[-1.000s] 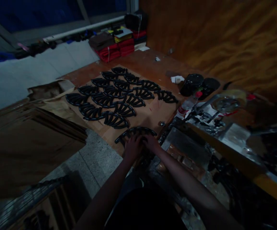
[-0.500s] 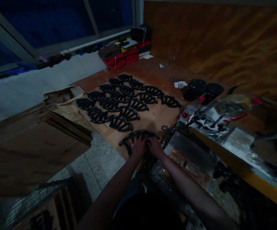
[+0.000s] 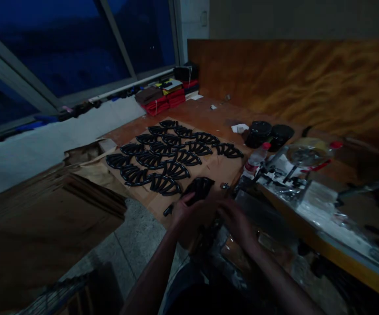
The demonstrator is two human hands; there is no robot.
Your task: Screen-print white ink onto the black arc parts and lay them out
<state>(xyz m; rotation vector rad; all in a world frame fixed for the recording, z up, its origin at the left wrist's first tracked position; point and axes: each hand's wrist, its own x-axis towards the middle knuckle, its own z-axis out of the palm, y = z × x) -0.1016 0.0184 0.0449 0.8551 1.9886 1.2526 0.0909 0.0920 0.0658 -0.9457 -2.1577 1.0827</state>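
A dark, curved, ribbed black piece [image 3: 199, 188] lies at the near end of a cardboard sheet [image 3: 217, 168]. My left hand [image 3: 182, 211] is at its near left side, thumb and fingers bent around its edge. Close by on the right, my right hand [image 3: 235, 218] has its fingers curled inward; dimness and blur hide what they hold. A plain brown surface shows between both hands. Farther up the sheet, several similar black slatted pieces [image 3: 165, 184] are laid in overlapping rows.
Right of the sheet stand a clear bottle with a red cap [image 3: 258, 157], dark round containers [image 3: 259, 133] and a roll of tape [image 3: 307, 153]. Folded cardboard [image 3: 94, 194] is stacked at the left. Red folded bundles [image 3: 166, 101] sit by the window.
The hands have moved apart, the right one drawn back toward me. The near black piece now looks more bunched and partly covered. My view has tilted upward.
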